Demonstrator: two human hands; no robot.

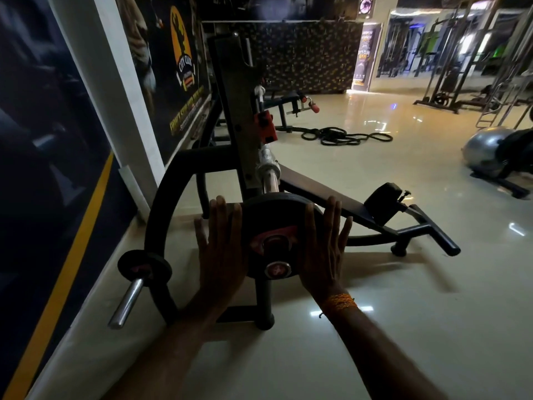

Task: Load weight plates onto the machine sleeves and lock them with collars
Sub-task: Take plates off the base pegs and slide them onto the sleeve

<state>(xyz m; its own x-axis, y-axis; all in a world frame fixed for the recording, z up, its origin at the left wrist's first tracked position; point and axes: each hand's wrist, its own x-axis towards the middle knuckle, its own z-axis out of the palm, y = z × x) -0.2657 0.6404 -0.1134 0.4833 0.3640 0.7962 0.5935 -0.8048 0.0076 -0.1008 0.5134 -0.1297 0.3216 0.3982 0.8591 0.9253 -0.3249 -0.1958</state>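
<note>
Since the plate is already on the bar, here's how it looks from where I'm standing:

Plate: a black weight plate (281,226) with a red centre label, threaded on the chrome sleeve (270,180), near the sleeve's near end. The bar's end cap (277,269) pokes out just in front of it.

Left hand: the left hand (220,246) is flat and spread, fingers pointing up, palm pressed on the plate's left edge.

Right hand: the right hand (324,243) does the same on the right edge, fingers spread, with an orange thread band (340,302) at the wrist. Neither hand is curled round anything, just palms squeezing from both sides.

Key relation: the sleeve's long axis runs from near to far, up towards the upright (233,116). The plate sits right between the hands, and both look about equally close to it. My guess is any push has to go straight along that axis, away from the person.

Progress: looks like the seating step, with the plate not yet slid home.

Collars: can't spot one on this sleeve.

Other stuff: a smaller plate (144,268) sits on a storage peg (127,303) low on the left.
</note>
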